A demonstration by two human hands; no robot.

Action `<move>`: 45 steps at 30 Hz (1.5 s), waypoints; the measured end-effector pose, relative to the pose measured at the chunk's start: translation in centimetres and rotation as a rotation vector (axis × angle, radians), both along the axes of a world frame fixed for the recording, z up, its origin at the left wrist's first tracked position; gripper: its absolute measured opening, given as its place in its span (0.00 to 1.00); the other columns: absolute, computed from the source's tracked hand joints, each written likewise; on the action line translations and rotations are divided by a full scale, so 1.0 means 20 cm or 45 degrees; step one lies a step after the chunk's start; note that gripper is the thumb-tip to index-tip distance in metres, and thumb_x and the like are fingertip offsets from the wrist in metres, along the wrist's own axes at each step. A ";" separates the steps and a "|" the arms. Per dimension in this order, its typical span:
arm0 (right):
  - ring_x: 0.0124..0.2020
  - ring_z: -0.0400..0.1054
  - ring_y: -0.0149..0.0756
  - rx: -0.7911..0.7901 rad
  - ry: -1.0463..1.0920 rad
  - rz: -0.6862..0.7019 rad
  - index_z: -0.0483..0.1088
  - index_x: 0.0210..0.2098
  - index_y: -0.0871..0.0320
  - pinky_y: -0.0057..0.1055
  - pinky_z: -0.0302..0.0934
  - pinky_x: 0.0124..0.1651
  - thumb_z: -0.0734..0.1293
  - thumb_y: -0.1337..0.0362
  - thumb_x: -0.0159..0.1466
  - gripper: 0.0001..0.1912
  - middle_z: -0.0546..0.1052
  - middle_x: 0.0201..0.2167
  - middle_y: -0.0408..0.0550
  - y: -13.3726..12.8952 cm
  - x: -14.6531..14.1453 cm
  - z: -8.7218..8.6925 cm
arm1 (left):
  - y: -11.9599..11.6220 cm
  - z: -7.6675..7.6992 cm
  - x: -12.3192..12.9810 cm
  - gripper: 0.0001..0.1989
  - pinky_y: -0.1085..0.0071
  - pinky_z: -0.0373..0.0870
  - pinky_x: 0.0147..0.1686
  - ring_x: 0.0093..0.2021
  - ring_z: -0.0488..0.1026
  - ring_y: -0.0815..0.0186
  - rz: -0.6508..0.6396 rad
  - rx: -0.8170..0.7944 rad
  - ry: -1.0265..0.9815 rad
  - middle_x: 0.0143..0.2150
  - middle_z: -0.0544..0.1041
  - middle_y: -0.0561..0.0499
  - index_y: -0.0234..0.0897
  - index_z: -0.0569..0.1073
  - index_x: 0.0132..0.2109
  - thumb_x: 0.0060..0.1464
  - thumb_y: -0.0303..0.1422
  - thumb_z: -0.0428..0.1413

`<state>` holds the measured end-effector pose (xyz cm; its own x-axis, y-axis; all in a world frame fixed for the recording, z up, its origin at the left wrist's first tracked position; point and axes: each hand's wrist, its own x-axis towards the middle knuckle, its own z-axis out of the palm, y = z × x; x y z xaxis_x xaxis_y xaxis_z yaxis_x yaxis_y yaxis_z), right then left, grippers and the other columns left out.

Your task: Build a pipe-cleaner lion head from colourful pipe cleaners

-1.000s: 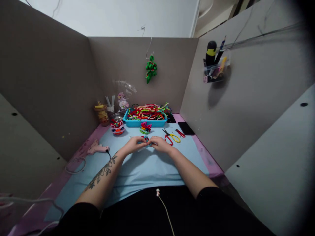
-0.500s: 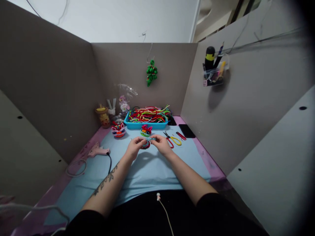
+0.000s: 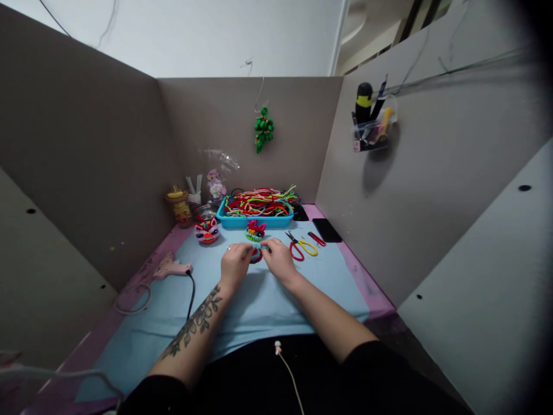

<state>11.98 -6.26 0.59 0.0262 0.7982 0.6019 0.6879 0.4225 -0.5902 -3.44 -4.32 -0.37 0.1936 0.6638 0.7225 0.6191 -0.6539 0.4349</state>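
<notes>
My left hand [image 3: 235, 262] and my right hand [image 3: 280, 258] meet over the blue cloth in the middle of the table. Between their fingertips they pinch a small light-blue and red piece [image 3: 257, 246] that looks made of fuzzy or braided cord. Its red loop shows below the blue strip, and the fingers cover both ends. Just beyond it sits a small pink, red and green lion-like head [image 3: 255, 230]. To the right of my right hand lie scissors [image 3: 307, 248] with one red and one yellow handle.
Behind stands a blue tray [image 3: 254, 221] heaped with coloured cords. A pink and orange head [image 3: 207, 231] and a pink glue gun [image 3: 171, 267] with its cable are on the left. A red cutter [image 3: 317, 238] and black phone [image 3: 327, 230] lie right. Grey partitions enclose three sides.
My left hand has turned, its back now facing up more and the forearm rolled to show more of the tattoo. The blue piece stays between both hands. The view has shifted slightly.
</notes>
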 end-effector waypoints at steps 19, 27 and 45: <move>0.38 0.68 0.34 -0.027 -0.479 0.486 0.74 0.36 0.55 0.28 0.60 0.42 0.64 0.74 0.59 0.10 0.75 0.35 0.47 0.06 0.18 0.07 | 0.06 0.03 -0.04 0.14 0.70 0.70 0.31 0.29 0.75 0.65 -0.553 -1.179 -0.532 0.27 0.78 0.49 0.34 0.75 0.32 0.42 0.40 0.63; 0.41 0.68 0.36 0.065 -0.353 0.597 0.71 0.42 0.56 0.32 0.61 0.45 0.64 0.70 0.61 0.10 0.75 0.38 0.49 0.02 0.18 0.04 | 0.03 0.05 -0.03 0.16 0.72 0.69 0.29 0.27 0.75 0.67 -0.605 -1.496 -0.933 0.27 0.77 0.50 0.34 0.70 0.31 0.33 0.32 0.66; 0.37 0.69 0.34 -0.030 -0.427 0.387 0.75 0.35 0.57 0.29 0.60 0.42 0.67 0.66 0.60 0.05 0.76 0.33 0.47 0.00 0.10 -0.02 | -0.04 0.04 0.01 0.11 0.72 0.69 0.30 0.27 0.72 0.69 -0.381 -0.905 -0.653 0.30 0.75 0.52 0.33 0.69 0.33 0.40 0.33 0.61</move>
